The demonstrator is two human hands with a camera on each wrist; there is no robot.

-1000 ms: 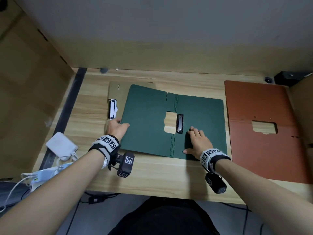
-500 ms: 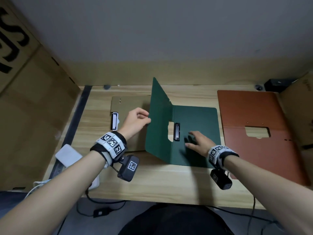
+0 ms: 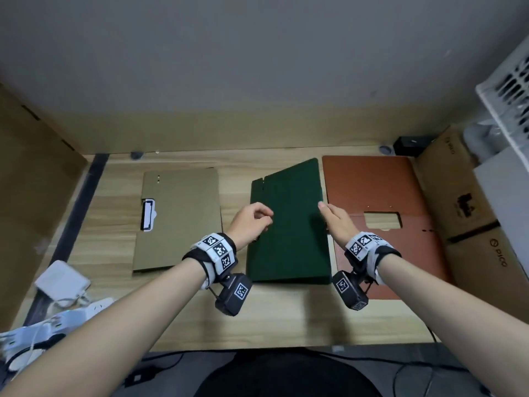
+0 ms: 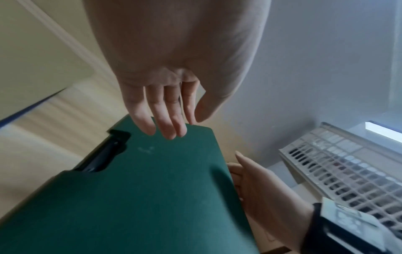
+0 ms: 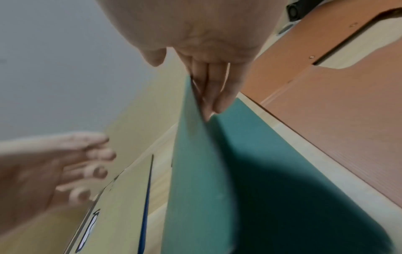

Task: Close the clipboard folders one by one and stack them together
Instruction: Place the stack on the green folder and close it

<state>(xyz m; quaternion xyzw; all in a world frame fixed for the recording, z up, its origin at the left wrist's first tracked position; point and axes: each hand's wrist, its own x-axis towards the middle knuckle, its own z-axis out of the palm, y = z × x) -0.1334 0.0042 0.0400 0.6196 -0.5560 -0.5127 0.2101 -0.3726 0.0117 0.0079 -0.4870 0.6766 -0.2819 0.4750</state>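
The green folder (image 3: 286,224) lies mid-desk, its cover (image 5: 217,171) folded over to the right and still raised a little at its free edge. My right hand (image 3: 329,214) is at that edge, its straight fingers (image 5: 211,89) under the cover and the thumb apart from it. My left hand (image 3: 257,219) hovers over the cover's left part with relaxed fingers (image 4: 165,120), holding nothing. The tan folder (image 3: 180,219) lies shut on the left, its white clip (image 3: 148,214) showing. The rust-brown folder (image 3: 380,190) lies open flat on the right.
Cardboard boxes (image 3: 463,202) and a white crate (image 3: 509,90) stand at the right. A white adapter (image 3: 61,280) and cables lie at the desk's front left. A cardboard panel (image 3: 28,181) walls the left side. A small black device (image 3: 409,144) sits at the back right.
The green cover swung from flat on the left, through upright, down over to the right. My left hand let go of it; my right hand moved from the base to the cover's edge.
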